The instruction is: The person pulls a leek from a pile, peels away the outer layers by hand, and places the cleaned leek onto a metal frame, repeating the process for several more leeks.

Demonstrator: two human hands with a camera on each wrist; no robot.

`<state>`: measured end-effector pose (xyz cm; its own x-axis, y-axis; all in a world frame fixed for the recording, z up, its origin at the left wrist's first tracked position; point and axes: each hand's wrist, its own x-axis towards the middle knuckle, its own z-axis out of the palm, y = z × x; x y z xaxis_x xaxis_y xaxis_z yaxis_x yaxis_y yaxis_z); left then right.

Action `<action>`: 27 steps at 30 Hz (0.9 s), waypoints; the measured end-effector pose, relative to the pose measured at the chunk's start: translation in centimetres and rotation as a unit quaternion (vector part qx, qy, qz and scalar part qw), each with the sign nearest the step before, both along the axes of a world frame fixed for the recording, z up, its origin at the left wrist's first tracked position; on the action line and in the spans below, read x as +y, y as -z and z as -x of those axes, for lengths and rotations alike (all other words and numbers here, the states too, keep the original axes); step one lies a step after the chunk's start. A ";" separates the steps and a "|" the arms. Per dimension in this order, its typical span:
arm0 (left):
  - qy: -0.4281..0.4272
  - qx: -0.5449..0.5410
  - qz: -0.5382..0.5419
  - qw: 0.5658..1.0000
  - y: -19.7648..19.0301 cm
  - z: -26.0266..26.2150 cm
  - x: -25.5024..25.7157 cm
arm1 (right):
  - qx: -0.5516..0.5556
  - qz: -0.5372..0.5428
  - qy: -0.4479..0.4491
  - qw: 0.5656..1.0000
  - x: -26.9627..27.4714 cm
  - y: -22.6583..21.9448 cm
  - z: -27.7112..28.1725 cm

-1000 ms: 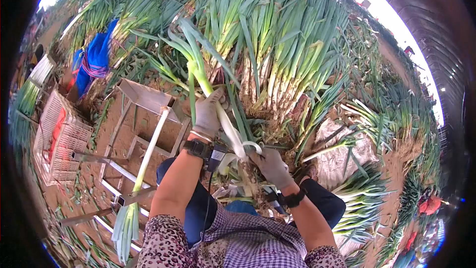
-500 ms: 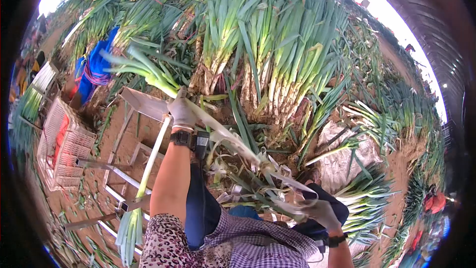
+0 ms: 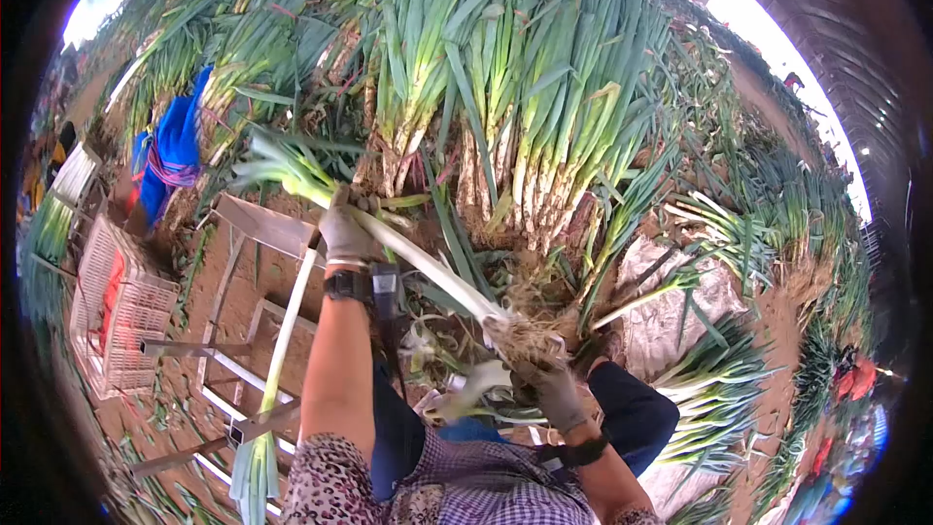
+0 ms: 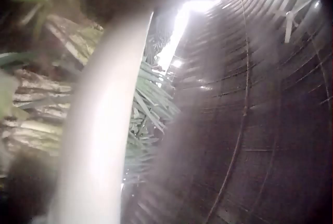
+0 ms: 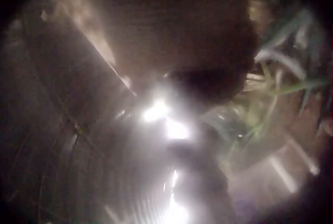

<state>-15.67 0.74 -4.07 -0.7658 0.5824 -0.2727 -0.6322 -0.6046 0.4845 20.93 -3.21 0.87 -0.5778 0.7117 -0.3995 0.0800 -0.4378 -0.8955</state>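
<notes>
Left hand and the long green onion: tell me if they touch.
Touching. In the head view the left hand grips the green onion just below its leaves.

Head view bright daylight, heavy fisheye bending, black corners; both wrist views dim, motion-blurred, glare from overhead.

Bundled scallions are standing upright in rows on the soil ahead, a white plastic crate is sitting at the left beside a metal frame rack, a blue cloth is lying among the greens, and loose trimmed stalks are resting across the rack.
</notes>
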 end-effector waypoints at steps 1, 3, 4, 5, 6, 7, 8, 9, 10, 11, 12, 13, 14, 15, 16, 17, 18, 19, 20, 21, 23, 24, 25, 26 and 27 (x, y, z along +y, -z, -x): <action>-0.008 -0.010 0.040 0.999 0.0 -0.1 0.1 | -0.016 0.004 -0.019 1.000 -0.1 0.0 -0.3; -0.006 0.009 0.097 0.995 0.5 -0.3 0.9 | -0.036 0.004 -0.051 0.998 0.8 -0.5 0.2; -0.003 0.000 0.096 0.995 0.1 -0.9 1.3 | -0.016 0.021 -0.062 0.998 1.0 -0.1 0.9; -0.003 -0.010 0.095 0.995 -0.2 -1.7 1.6 | 0.004 0.038 -0.073 0.997 1.2 0.4 1.5; -0.005 -0.021 0.095 0.995 -0.6 -2.3 1.7 | 0.022 0.064 -0.045 0.997 1.2 1.7 2.1; 0.005 -0.014 0.083 0.996 -0.3 -2.2 1.7 | 0.042 0.091 -0.018 0.995 1.2 2.3 2.5; 0.012 -0.008 0.072 0.997 0.7 -1.6 1.8 | -0.031 0.098 -0.030 0.994 1.0 0.4 1.8; 0.019 -0.003 0.060 0.998 1.9 -1.1 1.9 | -0.044 0.070 -0.014 0.996 0.1 -0.8 1.0; 0.030 0.015 0.052 0.998 4.3 -0.1 2.3 | -0.059 0.043 0.001 0.997 -1.4 -1.8 -0.2; 0.036 0.033 0.082 0.995 3.3 -0.9 2.0 | -0.130 0.056 -0.025 0.990 -2.1 -3.5 -1.9; 0.029 0.009 0.087 0.996 3.6 -0.5 2.1 | -0.200 0.067 -0.051 0.976 -2.5 -5.1 -3.9; 0.022 -0.013 0.089 0.996 3.7 0.0 2.4 | -0.174 0.075 -0.024 0.982 -3.5 -6.1 -6.2; 0.019 -0.033 0.090 0.995 3.3 0.3 2.4 | -0.149 0.083 0.002 0.985 -3.7 -6.6 -8.3; 0.019 -0.053 0.094 0.994 3.1 0.6 2.2 | -0.176 0.072 -0.046 0.981 -2.9 -6.4 -10.0; 0.015 -0.029 0.110 0.993 3.9 1.0 2.3 | -0.200 0.064 -0.090 0.974 -2.3 -5.6 -11.5; 0.022 -0.030 0.082 0.996 3.9 0.7 2.3 | -0.285 -0.046 -0.147 0.946 -1.8 -4.1 -11.6; 0.027 -0.030 0.051 0.998 3.8 0.3 2.7 | -0.372 -0.151 -0.194 0.895 -1.4 -2.6 -11.8; 0.031 -0.030 0.015 0.999 3.6 0.1 3.2 | -0.497 -0.351 -0.242 0.756 0.2 -1.1 -10.9; 0.022 -0.012 -0.017 1.000 3.8 -0.3 3.5 | -0.439 -0.329 -0.216 0.807 1.8 -1.0 -9.2; 0.021 -0.017 -0.048 0.998 3.1 -1.3 3.6 | -0.379 -0.304 -0.189 0.853 3.4 -1.1 -6.8; 0.024 -0.023 -0.113 0.993 0.8 -3.6 3.7 | -0.153 -0.244 -0.080 0.954 4.3 -1.0 -0.4; 0.061 0.019 -0.117 0.991 1.0 -3.8 3.8 | -0.091 -0.279 -0.070 0.954 4.7 -0.2 2.7; 0.067 -0.019 -0.150 0.986 1.2 -4.4 4.1 | -0.030 -0.313 -0.059 0.947 5.2 0.5 5.5; 0.076 -0.026 -0.161 0.984 0.5 -5.0 4.2 | 0.016 -0.213 -0.046 0.976 5.6 0.4 7.9; 0.085 -0.034 -0.170 0.981 -0.5 -5.7 4.1 | 0.063 -0.110 -0.033 0.991 5.8 0.6 9.7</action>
